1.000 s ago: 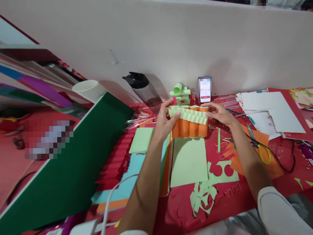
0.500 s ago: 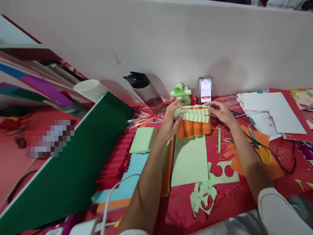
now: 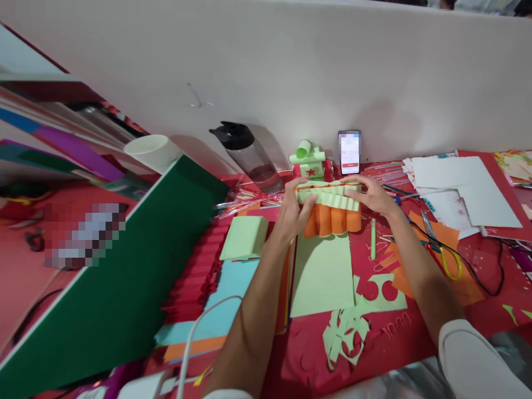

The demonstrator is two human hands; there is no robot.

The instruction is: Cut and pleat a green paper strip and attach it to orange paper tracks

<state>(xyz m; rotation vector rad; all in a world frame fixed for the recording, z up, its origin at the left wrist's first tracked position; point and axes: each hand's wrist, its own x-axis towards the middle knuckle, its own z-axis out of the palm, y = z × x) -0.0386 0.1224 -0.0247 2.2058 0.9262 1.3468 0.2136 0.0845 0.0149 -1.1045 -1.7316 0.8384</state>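
Both my hands hold an orange paper model (image 3: 331, 220) with rounded, column-like sides and a pale green pleated paper strip (image 3: 332, 198) along its top. My left hand (image 3: 294, 209) grips the left end, thumb on the strip. At the right end, my right hand (image 3: 371, 195) has its fingers over the top and thumb on the front. Below the model lies a pale green paper sheet (image 3: 324, 277). Just behind it stands a small green paper model with a red star (image 3: 311, 170). The inside of the orange model is hidden from me.
A water bottle (image 3: 255, 160) and a lit phone (image 3: 349, 152) lean on the wall. Yellow-handled scissors (image 3: 451, 263) lie right on orange paper, near a green stick (image 3: 373, 239). Paper scraps (image 3: 347, 335) lie in front. A large green board (image 3: 112, 277) slants at left.
My right hand has moved left and in over the model, its thumb now pressing the front of the strip. The model has shifted slightly right and down.
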